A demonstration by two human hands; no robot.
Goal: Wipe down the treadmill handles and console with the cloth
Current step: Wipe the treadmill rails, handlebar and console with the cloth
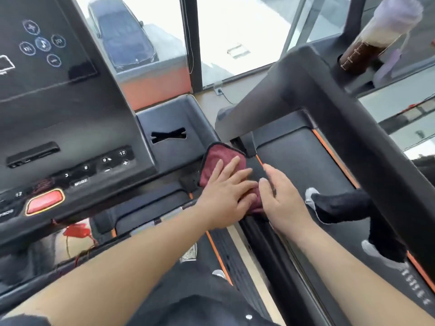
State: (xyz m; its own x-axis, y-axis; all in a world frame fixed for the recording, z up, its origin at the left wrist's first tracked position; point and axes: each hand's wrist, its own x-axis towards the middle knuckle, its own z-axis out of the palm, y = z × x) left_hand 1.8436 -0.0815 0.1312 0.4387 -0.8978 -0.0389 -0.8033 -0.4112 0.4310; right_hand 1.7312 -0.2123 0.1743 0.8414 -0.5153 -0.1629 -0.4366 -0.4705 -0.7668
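One view, from the head: the left hand presses the red cloth with straight, spread fingers. Just right of them sits the right hand, fingers loosely relaxed, holding nothing. Cloth lies under the left fingers, right of the console

A dark car sits outside the window, and a brown drink bottle stands on the neighbouring treadmill.

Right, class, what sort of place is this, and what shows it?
Probably a gym: a treadmill console with number buttons, a second treadmill belt alongside, and a drink bottle.
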